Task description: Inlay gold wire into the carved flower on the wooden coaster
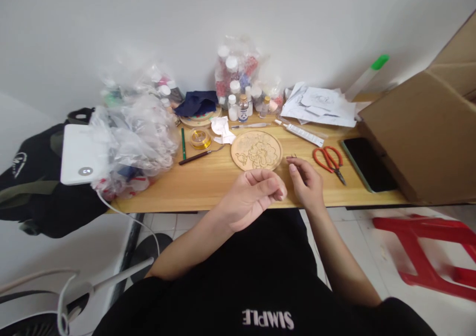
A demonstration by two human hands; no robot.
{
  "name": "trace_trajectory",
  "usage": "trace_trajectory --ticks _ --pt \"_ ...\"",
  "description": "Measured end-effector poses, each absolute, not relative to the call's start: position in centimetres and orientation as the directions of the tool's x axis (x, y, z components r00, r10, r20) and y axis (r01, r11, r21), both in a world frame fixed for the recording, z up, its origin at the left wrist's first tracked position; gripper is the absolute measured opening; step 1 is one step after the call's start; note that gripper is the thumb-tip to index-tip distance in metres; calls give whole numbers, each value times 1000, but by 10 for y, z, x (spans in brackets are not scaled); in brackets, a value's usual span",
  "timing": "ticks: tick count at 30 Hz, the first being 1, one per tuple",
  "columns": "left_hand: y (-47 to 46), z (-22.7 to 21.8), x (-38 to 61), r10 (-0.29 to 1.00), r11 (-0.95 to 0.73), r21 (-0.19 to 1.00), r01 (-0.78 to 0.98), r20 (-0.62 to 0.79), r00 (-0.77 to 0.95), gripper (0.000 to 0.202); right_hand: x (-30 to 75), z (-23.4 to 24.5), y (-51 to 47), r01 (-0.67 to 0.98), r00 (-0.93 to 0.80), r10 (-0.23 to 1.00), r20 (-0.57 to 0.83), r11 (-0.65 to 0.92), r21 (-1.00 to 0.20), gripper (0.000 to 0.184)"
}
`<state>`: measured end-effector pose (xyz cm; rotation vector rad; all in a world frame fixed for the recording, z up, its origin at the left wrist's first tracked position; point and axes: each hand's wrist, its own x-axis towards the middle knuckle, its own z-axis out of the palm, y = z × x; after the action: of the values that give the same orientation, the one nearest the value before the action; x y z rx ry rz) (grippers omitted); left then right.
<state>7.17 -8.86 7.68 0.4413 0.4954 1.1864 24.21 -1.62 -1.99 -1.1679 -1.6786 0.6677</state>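
Note:
My left hand [256, 197] is raised in front of the table's front edge, palm turned up, with thumb and fingers pinched together. Whatever it pinches, if anything, is too small to make out. Just to its right, my right hand [308, 183] is half curled, thumb close to the index finger; what lies between them cannot be made out. Some tiny dark bits [293, 156] show by its fingertips. Behind both hands a round wooden disc [265, 150] lies flat on the table, with a dark outlined figure drawn across it.
Orange-handled pliers [329, 160], a phone [368, 165] and a cardboard box [420, 137] are on the right. At left lie a spool of yellow thread [200, 138], pens and plastic bags [137, 132]. Small bottles [243, 108] and papers [320, 103] line the wall.

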Motion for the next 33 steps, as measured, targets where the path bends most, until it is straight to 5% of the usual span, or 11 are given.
trace_trajectory --ticks 33 --pt "-83 72 72 938 344 520 -782 -161 306 30 242 -19 -16 404 -58 934 352 344 -847 32"
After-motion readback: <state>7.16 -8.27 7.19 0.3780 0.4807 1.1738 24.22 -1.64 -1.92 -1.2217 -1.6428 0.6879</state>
